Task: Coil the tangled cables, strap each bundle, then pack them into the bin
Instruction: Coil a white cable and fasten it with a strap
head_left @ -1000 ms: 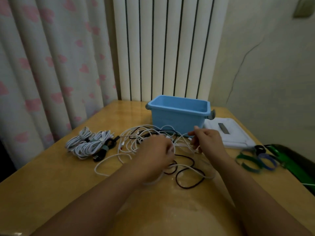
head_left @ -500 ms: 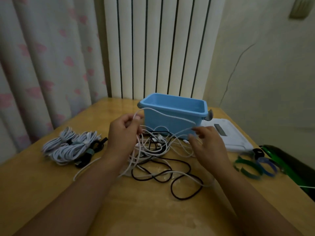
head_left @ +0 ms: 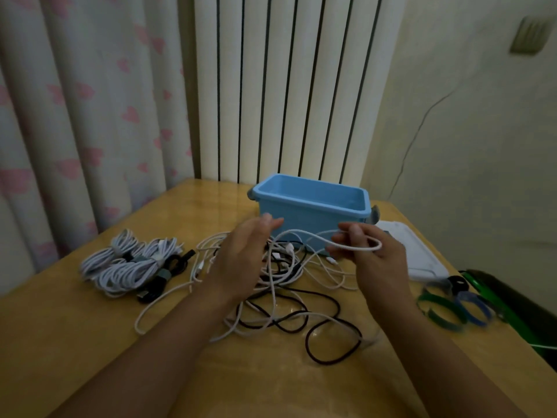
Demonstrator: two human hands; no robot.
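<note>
A tangle of white and black cables (head_left: 280,300) lies in the middle of the wooden table (head_left: 75,342). My right hand (head_left: 370,257) pinches a loop of one white cable (head_left: 319,236) lifted above the tangle. Over the tangle's left part hovers my left hand (head_left: 241,260), fingers apart and holding nothing. Behind both hands stands an empty blue bin (head_left: 310,203). To the left lie strapped bundles of white cable (head_left: 126,267), with a black bundle (head_left: 162,280) beside them. Green and blue straps (head_left: 455,306) lie at the right.
A flat white device (head_left: 419,257) sits right of the bin. A green and black object (head_left: 518,309) is at the table's right edge. A curtain hangs at the left, a white radiator stands behind the table, and a wall is to the right.
My left hand has let go of the white cable and opened. My right hand has gathered a loop of that cable and raised it. The view shifted slightly.
</note>
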